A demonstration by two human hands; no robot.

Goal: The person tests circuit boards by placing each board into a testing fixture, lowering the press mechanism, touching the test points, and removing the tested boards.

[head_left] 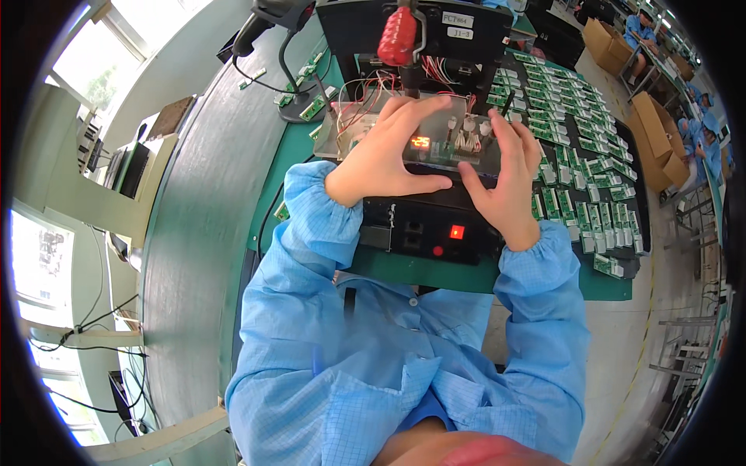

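Resting both hands on a clear plastic cover plate [423,132] atop a black test fixture [423,221], we lay our left hand [385,155] flat with fingers spread across its left half, while our right hand [509,175] grips its right edge, fingers close together and curled over the rim. Under the plate we see a circuit board with a glowing red number display [420,143], a red clamp handle [397,36] stands just behind, and rows of small green circuit boards [590,147] lie on the mat to our right.
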